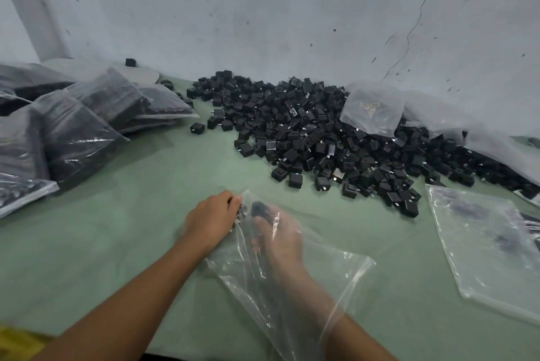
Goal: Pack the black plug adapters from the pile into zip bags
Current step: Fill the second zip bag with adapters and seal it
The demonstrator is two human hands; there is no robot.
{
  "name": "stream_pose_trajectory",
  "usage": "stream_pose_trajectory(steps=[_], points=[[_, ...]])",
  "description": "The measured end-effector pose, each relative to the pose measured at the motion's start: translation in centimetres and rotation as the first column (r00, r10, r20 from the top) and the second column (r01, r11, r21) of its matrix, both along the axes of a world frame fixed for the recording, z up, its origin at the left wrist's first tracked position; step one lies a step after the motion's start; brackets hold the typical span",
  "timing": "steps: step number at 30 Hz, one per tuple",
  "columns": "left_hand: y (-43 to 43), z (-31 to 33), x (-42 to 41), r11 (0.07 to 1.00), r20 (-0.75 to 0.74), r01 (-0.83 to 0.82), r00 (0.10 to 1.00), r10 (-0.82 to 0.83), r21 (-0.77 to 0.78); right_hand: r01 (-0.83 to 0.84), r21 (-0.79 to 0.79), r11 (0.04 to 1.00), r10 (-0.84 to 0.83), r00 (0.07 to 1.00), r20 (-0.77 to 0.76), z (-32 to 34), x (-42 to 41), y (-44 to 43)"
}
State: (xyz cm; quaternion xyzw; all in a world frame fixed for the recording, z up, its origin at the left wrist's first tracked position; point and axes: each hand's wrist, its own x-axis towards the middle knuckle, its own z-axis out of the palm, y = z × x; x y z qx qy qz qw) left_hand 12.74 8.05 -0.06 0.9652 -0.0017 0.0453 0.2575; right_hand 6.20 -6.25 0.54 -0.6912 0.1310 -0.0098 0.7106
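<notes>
I'm pinching open the clear plastic zip bag (pixel 336 273) with my left hand (pixel 211 219) — right hand (pixel 280 236) inside, gripping a black boxy plug adapter (pixel 258 208) — best letting go deep down.

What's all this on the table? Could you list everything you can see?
plug adapters: a pile too big to count, black, back of table by the wall
filled bags: several, clear over black contents, stacked at left
open zip bag: one, clear, front centre
flat bags: count unclear, clear, front right
loose plastic: clear, draped on the pile's right side
table: one, green
wall: grey, cracked
left hand: grips the open zip bag's mouth
right hand: inside that bag, blurred
</notes>
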Motion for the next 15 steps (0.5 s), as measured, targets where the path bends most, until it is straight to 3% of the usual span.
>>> stream_pose_trajectory(steps=[3, 8, 11, 13, 15], points=[[0.0, 0.0, 0.0, 1.0, 0.004, 0.003, 1.0, -0.003, 0.005, -0.066, -0.158, 0.985, 0.077, 0.995, 0.068, -0.1, 0.2, 0.3], [0.1, 0.0, 0.0, 1.0, -0.015, -0.001, 1.0, 0.001, -0.003, -0.046, -0.308, 0.95, 0.037, 0.999, -0.036, 0.2, 2.2, 0.5], [0.0, 0.1, 0.0, 1.0, -0.014, -0.004, 1.0, 0.004, 0.0, -0.134, -0.229, 0.964, 0.126, 0.991, -0.05, 0.7, 2.0, 0.5], [0.0, 0.1, -0.1, 1.0, -0.007, -0.005, 1.0, 0.005, 0.004, -0.096, -0.155, 0.983, 0.083, 0.992, -0.09, 1.0, 2.4, 0.5], [0.1, 0.0, -0.1, 1.0, -0.012, -0.004, 1.0, 0.004, 0.006, -0.012, -0.224, 0.975, -0.008, 0.996, -0.091, 0.6, 2.5, 0.3]])
